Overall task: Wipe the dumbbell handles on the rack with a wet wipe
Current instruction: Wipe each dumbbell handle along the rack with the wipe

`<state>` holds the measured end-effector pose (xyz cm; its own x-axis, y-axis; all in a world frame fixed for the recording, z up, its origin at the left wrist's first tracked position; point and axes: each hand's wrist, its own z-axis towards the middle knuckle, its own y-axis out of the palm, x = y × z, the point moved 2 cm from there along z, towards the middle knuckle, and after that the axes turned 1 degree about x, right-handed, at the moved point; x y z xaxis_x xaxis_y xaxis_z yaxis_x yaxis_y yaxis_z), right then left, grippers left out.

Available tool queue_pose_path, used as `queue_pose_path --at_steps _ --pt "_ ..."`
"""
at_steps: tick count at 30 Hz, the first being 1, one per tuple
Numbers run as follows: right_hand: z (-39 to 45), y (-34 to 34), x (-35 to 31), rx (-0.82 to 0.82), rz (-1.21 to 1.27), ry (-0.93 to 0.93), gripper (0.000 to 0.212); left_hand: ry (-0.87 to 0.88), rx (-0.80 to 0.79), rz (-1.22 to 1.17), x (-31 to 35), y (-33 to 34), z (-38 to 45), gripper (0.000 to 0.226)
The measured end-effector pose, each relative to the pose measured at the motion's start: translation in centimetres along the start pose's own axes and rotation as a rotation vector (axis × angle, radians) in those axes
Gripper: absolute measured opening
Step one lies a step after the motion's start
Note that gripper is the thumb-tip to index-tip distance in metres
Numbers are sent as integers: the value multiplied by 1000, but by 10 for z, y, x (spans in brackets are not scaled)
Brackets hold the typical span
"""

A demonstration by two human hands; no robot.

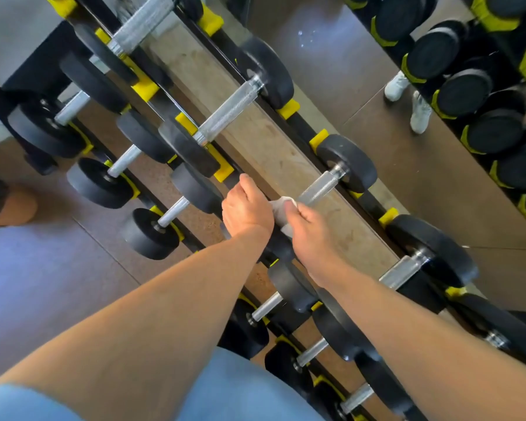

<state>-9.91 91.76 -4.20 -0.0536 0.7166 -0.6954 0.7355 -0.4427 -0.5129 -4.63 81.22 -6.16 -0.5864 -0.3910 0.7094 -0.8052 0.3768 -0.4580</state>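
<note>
Two bare hands meeting at the near end of one knurled steel dumbbell handle (321,187) on the top tier of the rack (298,120). Right hand (308,235) curled round a crumpled white wet wipe (281,208), thumb and fingers pinching it against the handle's lower end. Left hand (246,205) just beside, knuckles up, fingers bent down over the dumbbell's near head and out of sight; grip there impossible to tell. Handle silver, cross-hatched, cylindrical, running up to a round black rubber-looking far head (348,161) with a dull matte face. Rack of black metal rails with bright yellow plastic cradles (318,140), stepped in tiers, more black-headed dumbbells with chrome handles on each. Neighbouring dumbbell handle (230,112) longer, likewise knurled. Floor (43,268) of smooth brown tiles with thin joints. Mirror (438,165) behind the rack, repeating the black heads and yellow cradles. Blue fabric (240,390) at the bottom edge. No readable writing or brand marks.
</note>
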Motion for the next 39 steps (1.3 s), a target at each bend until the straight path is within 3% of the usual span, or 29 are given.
queue_pose_path --at_steps 2,5,8,12,16,18,21,24,26,28,30,33,36,39 --pt "-1 -10 -11 58 42 -31 45 -29 2 -51 -1 -1 2 48" --pt "-7 -20 -28 196 -166 -306 30 -26 -3 -65 0 0 2 45" --pt "-15 -3 -10 65 -350 -394 24 5 -11 -22 -1 0 3 39" --pt "-43 4 17 53 -41 -146 30 18 -8 -19 0 1 2 41" --pt "-49 -24 29 111 -88 98 36 6 -54 42 3 0 0 39" --pt "-47 -39 24 197 -41 133 38 11 -58 73 5 -1 -1 40" --pt "-33 -51 -4 411 -101 -117 28 16 -74 109 7 -1 -3 40" --pt "-13 -23 -13 171 -357 -372 21 31 -74 134 10 -2 -1 40" --pt "-16 0 -2 32 -370 -320 24 48 -78 164 10 -1 1 37" --pt "-32 8 10 56 -122 -147 28 54 -90 186 9 1 1 36" --pt "-49 4 17 163 107 67 31 45 -95 167 7 2 1 37" --pt "-60 -20 13 427 159 263 33 34 -115 156 6 3 0 37" --pt "-41 -38 -22 590 11 9 25 24 -132 175 8 3 -3 37" --pt "6 -44 -29 561 -407 -401 31 13 -144 183 11 2 -4 36"
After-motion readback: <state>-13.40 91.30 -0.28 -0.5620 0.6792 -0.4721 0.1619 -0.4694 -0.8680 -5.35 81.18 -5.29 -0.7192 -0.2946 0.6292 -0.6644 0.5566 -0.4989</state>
